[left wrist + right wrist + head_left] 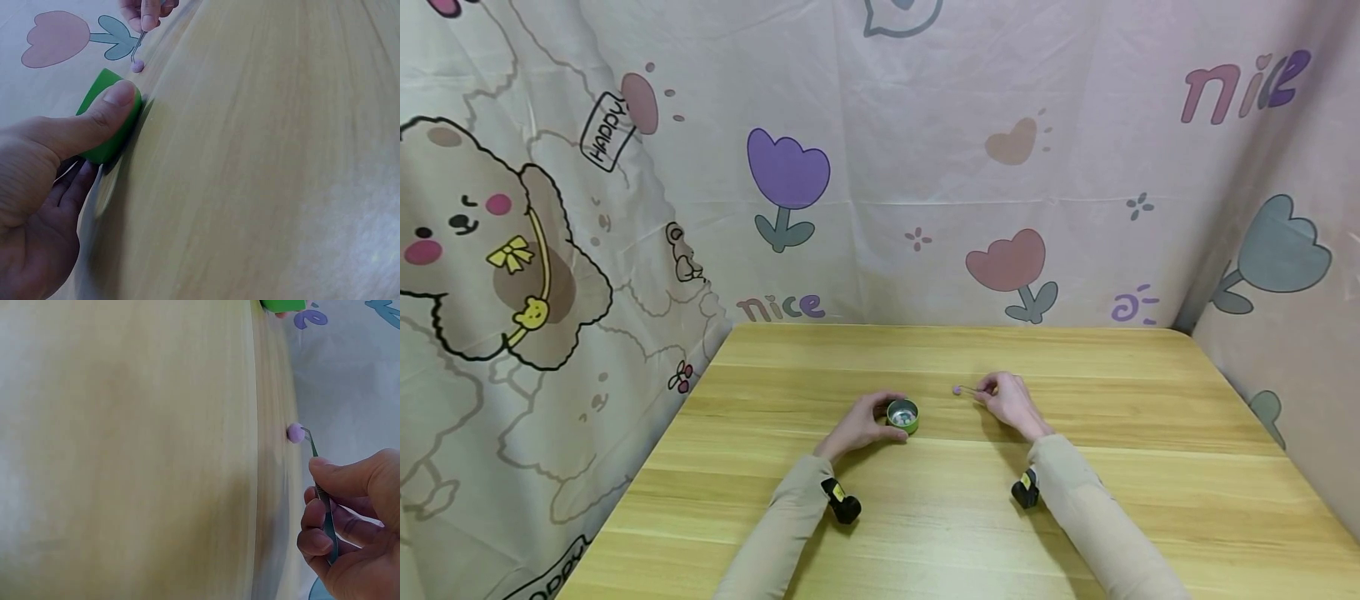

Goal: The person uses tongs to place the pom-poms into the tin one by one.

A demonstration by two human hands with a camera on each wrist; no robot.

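Observation:
My left hand grips a small round green tin with an open top and a shiny metal inside. Its thumb lies along the near side of the tin, plain in the left wrist view, and the tin stands upright on the table. To the right, my right hand pinches a pair of metal tweezers between thumb and fingers. A small purple ball is at the bent tips of the tweezers, left of the hand. Whether the ball touches the table, I cannot tell.
Both hands work over a light wood table. Its far edge meets a hanging printed cloth with flowers and words, and more cloth hangs at the left and right sides. Black wrist devices are strapped over both sleeves.

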